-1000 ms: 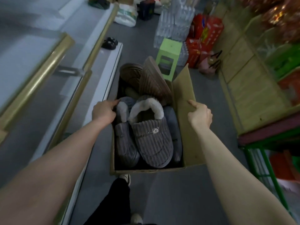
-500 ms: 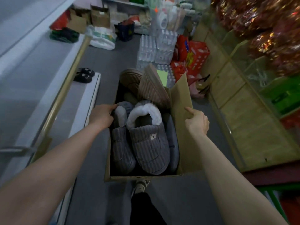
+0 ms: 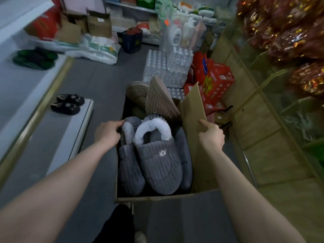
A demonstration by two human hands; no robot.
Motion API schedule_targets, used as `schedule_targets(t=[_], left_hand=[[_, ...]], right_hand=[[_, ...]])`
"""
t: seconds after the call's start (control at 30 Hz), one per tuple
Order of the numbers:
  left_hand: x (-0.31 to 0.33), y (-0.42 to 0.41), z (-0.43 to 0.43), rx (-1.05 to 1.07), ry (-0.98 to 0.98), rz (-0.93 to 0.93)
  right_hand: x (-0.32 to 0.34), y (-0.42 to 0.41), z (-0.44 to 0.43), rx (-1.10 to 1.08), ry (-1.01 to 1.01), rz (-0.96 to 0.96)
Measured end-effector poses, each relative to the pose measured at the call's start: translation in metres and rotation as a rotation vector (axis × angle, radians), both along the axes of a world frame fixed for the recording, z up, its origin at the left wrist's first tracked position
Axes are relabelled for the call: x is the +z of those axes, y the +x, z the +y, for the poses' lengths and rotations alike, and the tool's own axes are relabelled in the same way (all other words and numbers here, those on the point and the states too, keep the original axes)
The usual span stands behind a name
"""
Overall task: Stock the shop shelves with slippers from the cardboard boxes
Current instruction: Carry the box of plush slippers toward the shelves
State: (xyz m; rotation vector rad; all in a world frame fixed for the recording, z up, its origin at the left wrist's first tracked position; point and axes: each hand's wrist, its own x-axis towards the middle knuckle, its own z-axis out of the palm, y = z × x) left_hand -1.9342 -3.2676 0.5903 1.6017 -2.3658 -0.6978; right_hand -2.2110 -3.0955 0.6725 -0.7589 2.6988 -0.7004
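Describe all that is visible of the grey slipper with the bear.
The grey slipper is ribbed, soft-looking fabric with a white fluffy collar and a small bear face on top. It lies sole down, toe toward the camera, upon other grey slippers in the open cardboard box. The left hand and right hand grip the box, not it.

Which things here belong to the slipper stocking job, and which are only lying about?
Job: cardboard box, grey slippers, brown slippers, black slippers on the shelf, left hand, right hand.
Lying about: bottled water packs, red cartons, white sacks.
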Motion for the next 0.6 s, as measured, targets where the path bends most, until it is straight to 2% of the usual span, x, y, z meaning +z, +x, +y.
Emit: schedule_targets(t=[0.33, 0.6], left_hand=[[-0.040, -0.153, -0.221, -0.025, 0.058, 0.037], [-0.073, -0.244, -0.324, -0.024, 0.087, -0.030]], right_hand=[[-0.035, -0.137, -0.203, -0.092, 0.053, 0.014], [-0.073, -0.226, -0.310, -0.077, 0.117, 0.011]])
